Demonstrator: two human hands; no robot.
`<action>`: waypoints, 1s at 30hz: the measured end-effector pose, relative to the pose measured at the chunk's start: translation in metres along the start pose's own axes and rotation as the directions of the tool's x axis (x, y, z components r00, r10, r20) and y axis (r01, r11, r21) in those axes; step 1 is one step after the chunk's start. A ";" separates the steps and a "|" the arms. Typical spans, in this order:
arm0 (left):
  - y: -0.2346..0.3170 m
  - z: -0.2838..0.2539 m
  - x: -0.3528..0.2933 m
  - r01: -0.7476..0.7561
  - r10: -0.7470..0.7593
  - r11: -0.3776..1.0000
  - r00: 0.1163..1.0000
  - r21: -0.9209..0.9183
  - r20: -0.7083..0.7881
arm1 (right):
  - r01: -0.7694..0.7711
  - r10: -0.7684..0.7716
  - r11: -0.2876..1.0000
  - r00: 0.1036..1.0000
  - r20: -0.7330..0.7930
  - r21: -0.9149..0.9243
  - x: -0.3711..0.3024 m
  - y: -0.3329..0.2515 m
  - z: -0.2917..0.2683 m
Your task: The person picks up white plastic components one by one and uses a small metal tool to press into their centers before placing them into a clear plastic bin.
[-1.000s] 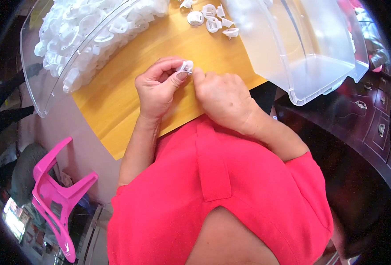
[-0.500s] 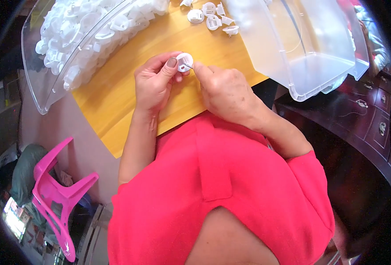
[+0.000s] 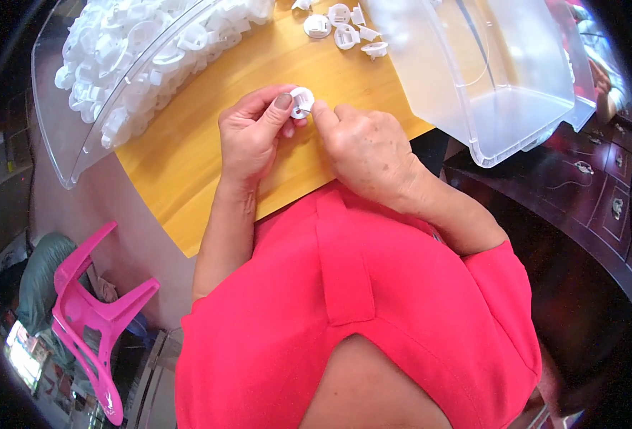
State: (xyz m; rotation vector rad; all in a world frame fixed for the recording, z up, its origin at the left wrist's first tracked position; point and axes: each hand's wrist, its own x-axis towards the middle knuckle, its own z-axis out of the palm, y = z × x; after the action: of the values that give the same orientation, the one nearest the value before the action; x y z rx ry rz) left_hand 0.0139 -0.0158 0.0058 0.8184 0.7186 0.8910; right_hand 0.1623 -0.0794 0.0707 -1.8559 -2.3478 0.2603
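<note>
My left hand (image 3: pixel 250 136) pinches a small round white plastic part (image 3: pixel 302 101) between thumb and fingers, above the wooden table. The part has a slotted, raised middle. My right hand (image 3: pixel 373 150) is closed close beside it on the right. From its fingertips a thin metal rod (image 3: pixel 306 110) reaches onto the part's face; most of the rod is hidden by the fingers. Farther off on the table lie several loose parts of the same kind, among them a round white one (image 3: pixel 317 26).
A clear bin (image 3: pixel 73 161) heaped with white parts (image 3: pixel 119 61) stands at the far left. At the right is another translucent bin (image 3: pixel 484 139). The yellow tabletop (image 3: pixel 180 179) ends before my red top. A pink plastic stool (image 3: pixel 101 314) is at left, dark drawers (image 3: pixel 580 193) at right.
The white part has turned slightly in my left fingers and shifted a little to the right. Less of the metal rod shows. My right hand stays almost in place.
</note>
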 end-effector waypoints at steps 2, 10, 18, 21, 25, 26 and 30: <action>-0.001 0.001 0.000 -0.006 0.006 1.000 1.000 0.002 -0.008 | -0.027 0.028 0.999 0.999 0.046 -0.023 0.000 -0.001 0.002; -0.002 0.001 -0.002 -0.021 0.026 0.993 0.999 0.118 -0.042 | 0.098 -0.091 0.984 0.995 0.052 -0.151 0.003 -0.003 0.000; 0.002 0.010 -0.006 0.036 -0.029 0.974 0.999 0.225 -0.037 | 0.330 -0.300 0.927 0.937 0.178 -0.176 0.007 0.012 -0.012; 0.000 0.008 -0.005 0.032 -0.031 0.979 0.999 0.204 -0.010 | 0.335 -0.315 0.936 0.933 0.173 -0.103 0.008 0.014 -0.013; -0.001 0.001 -0.005 0.029 -0.037 0.978 0.999 0.206 0.037 | 0.208 -0.203 0.978 0.957 0.205 0.000 0.003 0.012 -0.012; -0.002 -0.001 -0.004 0.022 -0.032 0.983 0.998 0.182 0.053 | 0.128 -0.134 0.991 0.968 0.211 0.044 0.001 0.011 -0.012; -0.001 -0.009 -0.003 0.070 -0.070 0.998 0.993 -0.001 0.093 | 0.057 -0.065 0.996 0.991 0.117 0.071 -0.001 0.012 -0.023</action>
State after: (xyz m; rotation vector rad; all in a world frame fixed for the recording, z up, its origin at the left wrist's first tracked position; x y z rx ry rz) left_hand 0.0053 -0.0162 0.0014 0.8206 0.6602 0.7860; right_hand 0.1789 -0.0763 0.0905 -1.7815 -2.4358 0.4500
